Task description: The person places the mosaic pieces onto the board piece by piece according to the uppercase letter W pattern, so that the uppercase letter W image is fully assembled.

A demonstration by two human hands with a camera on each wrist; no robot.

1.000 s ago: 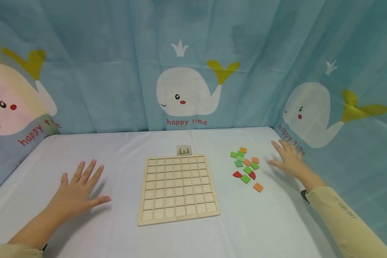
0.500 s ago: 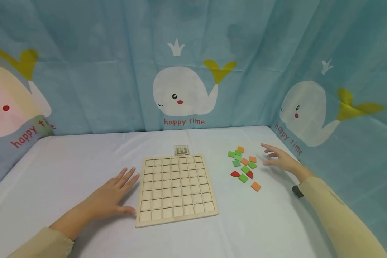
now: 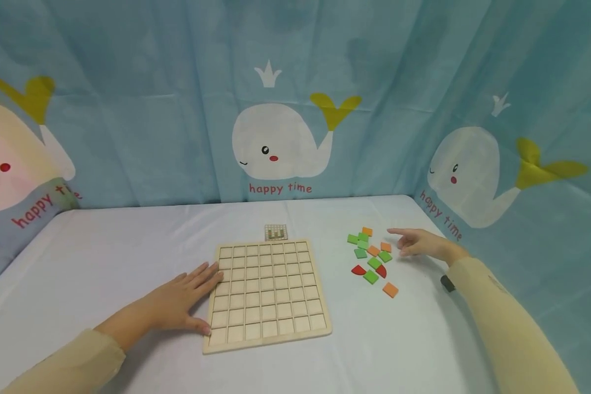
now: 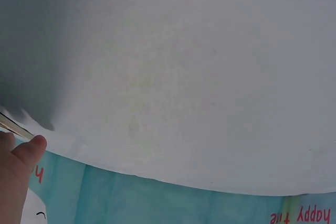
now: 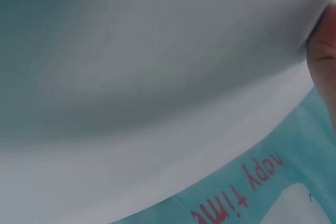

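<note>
A square wooden grid board (image 3: 271, 295) lies flat on the white table in the head view. My left hand (image 3: 179, 301) rests at its left edge, fingers extended, with fingertips and thumb right at the rim. In the left wrist view, fingers (image 4: 23, 153) of that hand show beside the board's edge (image 4: 13, 127). My right hand (image 3: 418, 243) hovers just right of the loose tiles, index finger pointing left, other fingers partly bent, nothing held. Among the tiles are green squares (image 3: 371, 277), orange squares (image 3: 390, 290) and red rounded pieces (image 3: 358, 270).
A small card (image 3: 276, 232) printed with a grid pattern lies against the board's far edge. The white tablecloth (image 3: 374, 339) stretches around everything. Behind and at the sides hangs a blue curtain (image 3: 167, 148) with whale prints.
My left hand has moved right, from the bare cloth to the board's left edge. The right hand has shifted left toward the tiles, its spread fingers drawing in with the index finger extended.
</note>
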